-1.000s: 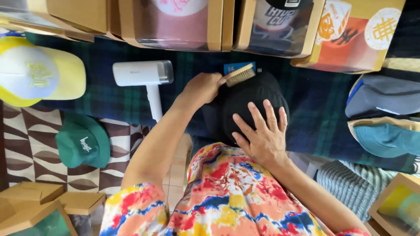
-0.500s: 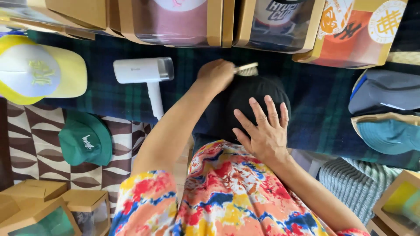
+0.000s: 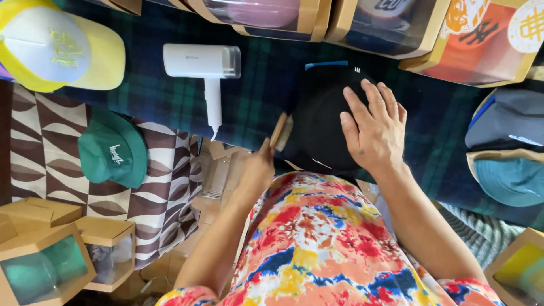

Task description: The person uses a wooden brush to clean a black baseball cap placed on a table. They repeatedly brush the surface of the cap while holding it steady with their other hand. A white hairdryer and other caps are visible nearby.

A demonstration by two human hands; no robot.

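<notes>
A black cap [image 3: 317,122] lies on the dark plaid cloth [image 3: 266,96] in front of me. My right hand [image 3: 374,127] lies flat on its crown with the fingers spread, pressing it down. At the cap's near left edge my left hand [image 3: 258,170] grips a small wooden brush [image 3: 280,131], whose bristles touch the cap's side.
A white handheld steamer [image 3: 204,68] lies left of the cap. A yellow and white cap [image 3: 56,48] and a green cap [image 3: 110,150] lie further left. Cardboard boxes with clear windows [image 3: 391,20] line the far side. Grey and teal caps [image 3: 507,147] sit at right, more boxes [image 3: 51,255] at lower left.
My left hand has drawn the brush from the cap's far top edge down to its near left side. The view has shifted closer; my right hand stays on the cap.
</notes>
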